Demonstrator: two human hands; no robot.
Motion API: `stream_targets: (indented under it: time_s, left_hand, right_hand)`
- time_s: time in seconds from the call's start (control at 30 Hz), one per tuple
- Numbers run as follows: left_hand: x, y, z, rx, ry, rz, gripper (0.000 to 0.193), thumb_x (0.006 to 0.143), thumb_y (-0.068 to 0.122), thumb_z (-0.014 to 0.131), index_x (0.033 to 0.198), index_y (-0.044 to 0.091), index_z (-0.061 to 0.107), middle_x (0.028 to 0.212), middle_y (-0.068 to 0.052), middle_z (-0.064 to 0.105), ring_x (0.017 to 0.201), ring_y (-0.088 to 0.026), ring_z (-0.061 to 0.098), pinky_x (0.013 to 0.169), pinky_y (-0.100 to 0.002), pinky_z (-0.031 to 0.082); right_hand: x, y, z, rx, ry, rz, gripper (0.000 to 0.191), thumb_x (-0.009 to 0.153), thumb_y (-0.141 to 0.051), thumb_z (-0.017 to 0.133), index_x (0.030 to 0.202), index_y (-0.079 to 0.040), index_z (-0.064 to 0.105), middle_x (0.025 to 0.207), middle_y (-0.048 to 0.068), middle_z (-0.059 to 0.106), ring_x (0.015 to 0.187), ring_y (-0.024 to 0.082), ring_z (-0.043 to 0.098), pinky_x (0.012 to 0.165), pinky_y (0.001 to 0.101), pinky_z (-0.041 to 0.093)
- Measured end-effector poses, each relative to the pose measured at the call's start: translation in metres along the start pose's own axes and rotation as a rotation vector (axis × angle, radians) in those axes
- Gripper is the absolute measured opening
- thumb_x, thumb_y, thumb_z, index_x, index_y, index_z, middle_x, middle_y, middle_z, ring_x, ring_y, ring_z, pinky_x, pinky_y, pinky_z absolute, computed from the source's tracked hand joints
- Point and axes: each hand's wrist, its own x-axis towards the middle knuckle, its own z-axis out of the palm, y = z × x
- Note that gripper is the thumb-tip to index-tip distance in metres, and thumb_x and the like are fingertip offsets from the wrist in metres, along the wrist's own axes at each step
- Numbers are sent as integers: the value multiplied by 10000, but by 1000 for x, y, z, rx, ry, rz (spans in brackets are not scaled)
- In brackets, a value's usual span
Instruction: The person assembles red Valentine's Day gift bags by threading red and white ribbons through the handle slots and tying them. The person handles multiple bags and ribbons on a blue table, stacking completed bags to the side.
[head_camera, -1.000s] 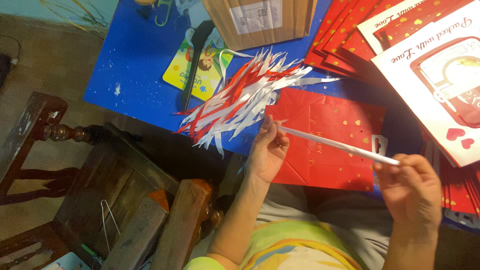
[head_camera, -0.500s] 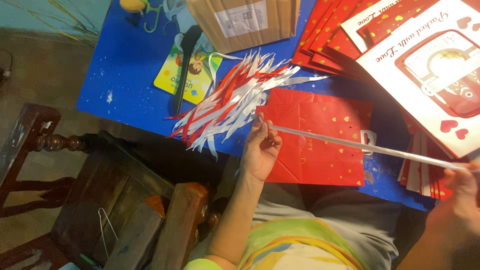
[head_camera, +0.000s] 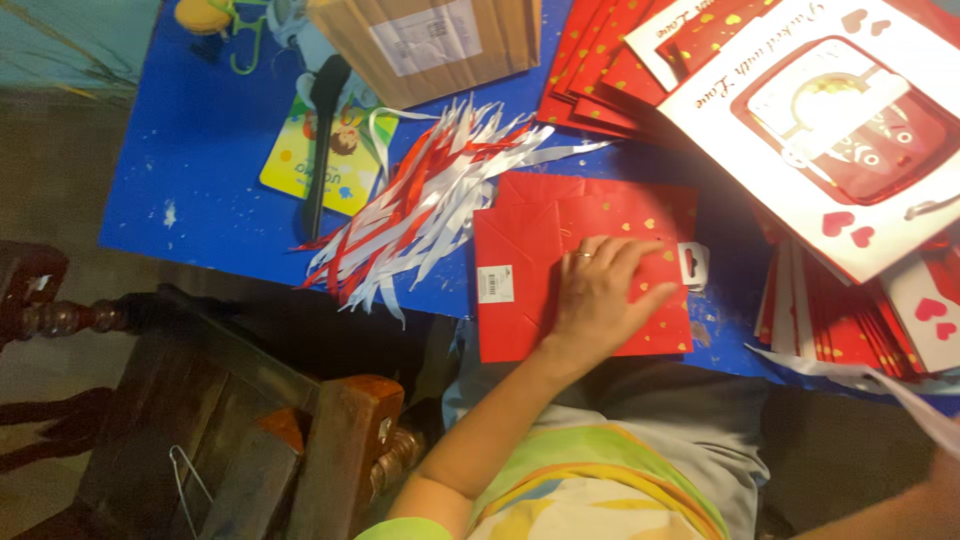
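Since a moment ago our left hand (head_camera: 600, 290) has let go of the white ribbon strip (head_camera: 850, 375) and dropped flat, fingers spread, onto the red paper gift bag (head_camera: 530, 270) at the table's near edge; our right hand (head_camera: 945, 470) has drawn the strip off to the right, its fingers out of view, so we cannot tell their grip; the blue table (head_camera: 200, 180) carries stacked red bags (head_camera: 600, 70), a cardboard box (head_camera: 430, 40), a heap of red and white ribbons (head_camera: 420, 200); a dark wooden chair (head_camera: 250, 420) stands beside us.

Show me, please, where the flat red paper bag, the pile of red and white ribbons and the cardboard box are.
flat red paper bag (head_camera: 520, 235), head view, bare upper left panel.
pile of red and white ribbons (head_camera: 425, 205), head view, middle of the heap.
cardboard box (head_camera: 470, 45), head view, its brown side.
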Motion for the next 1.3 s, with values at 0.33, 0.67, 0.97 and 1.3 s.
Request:
stream_targets:
  time_s: [0.33,0.67,0.97,1.3]
  left_hand:
    - [-7,12,10,165,-97,-36,968,819,373,787,1625,111,320,1534,-179,447,1425,-346,416,1177,-544,349]
    - [-10,24,1,208,-125,-86,1075,699,462,800,1563,69,296,1507,-265,390,1381,-414,379,1076,-638,302]
    - [-15,20,-17,90,-202,-65,1024,712,319,787,1574,52,302,1540,-269,383,1412,-427,372,1160,-612,280]
    - [-29,19,-31,98,-121,-35,669,828,148,697,1452,7,500,1354,-241,576,1289,-400,545,1095,-462,477]
  right_hand:
    - [18,40,87,-399,-98,480,68,994,64,673,1046,34,705,970,87,704,843,109,649,790,242,509]
    - [19,73,121,-584,-70,428,64,1031,-10,682,1094,1,671,1063,34,716,972,82,661,868,225,526]
    - [25,68,128,-914,-153,338,119,1049,-83,650,1107,19,626,1184,120,752,1012,151,735,820,272,566]
    - [25,74,130,-934,-162,337,119,1054,-68,635,1128,24,640,1097,114,760,982,156,744,847,290,584]
